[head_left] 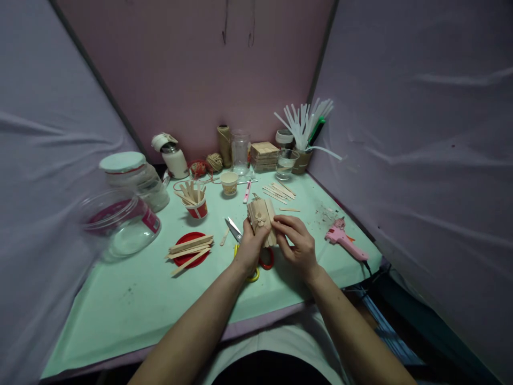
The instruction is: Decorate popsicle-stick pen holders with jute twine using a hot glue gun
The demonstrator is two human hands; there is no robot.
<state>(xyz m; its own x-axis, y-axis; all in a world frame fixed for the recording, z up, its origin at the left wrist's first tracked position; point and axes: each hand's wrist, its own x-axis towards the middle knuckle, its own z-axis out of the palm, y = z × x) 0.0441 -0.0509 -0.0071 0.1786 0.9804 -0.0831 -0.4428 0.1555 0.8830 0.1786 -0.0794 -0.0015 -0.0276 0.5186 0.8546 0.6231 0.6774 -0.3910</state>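
A small wooden piece built of craft sticks (pixel 262 216), with a flower-like shape on its face, is held above the middle of the table. My left hand (pixel 251 246) grips its lower left side, thumb across the front. At its right edge, the fingertips of my right hand (pixel 295 243) pinch the wood. Beneath my hands lie scissors with silver blades (pixel 234 230) and a yellow handle, and a red handle (pixel 266 259) shows between the hands, partly hidden.
Sticks lie over a red lid (pixel 191 263) and stand in a red cup (pixel 197 209). A pink glue gun (pixel 345 243) rests at right, clear jars (pixel 128 230) at left. Thin sticks (pixel 280 192), a paper cup (pixel 229 184) and a pink cutter (pixel 247 191) lie beyond the hands.
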